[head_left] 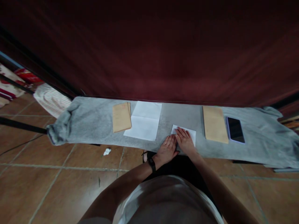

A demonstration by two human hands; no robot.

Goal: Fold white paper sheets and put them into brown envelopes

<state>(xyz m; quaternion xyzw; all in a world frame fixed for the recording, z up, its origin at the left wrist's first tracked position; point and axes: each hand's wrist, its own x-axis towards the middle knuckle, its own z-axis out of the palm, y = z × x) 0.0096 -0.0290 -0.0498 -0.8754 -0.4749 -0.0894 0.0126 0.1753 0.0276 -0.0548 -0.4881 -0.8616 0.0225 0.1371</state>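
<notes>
A small folded white paper (pixel 190 132) lies on the grey cloth-covered bench (pixel 93 124). My right hand (pixel 185 140) rests flat on it, fingers stretched out and close together. Just to its left, my left hand (pixel 167 148) lies flat too, its fingertips at the paper's near left corner; a black band is on that wrist. Both hands press down and hold nothing. Left of the hands lies a larger white sheet (pixel 145 120) with fold creases, opened out.
A tan envelope (pixel 121 117) sits left of the large sheet, another tan envelope (pixel 215 123) right of my hands, and a dark phone (pixel 235 130) beside it. A dark red curtain hangs behind the bench. A white paper scrap (pixel 107 151) lies on the tiled floor.
</notes>
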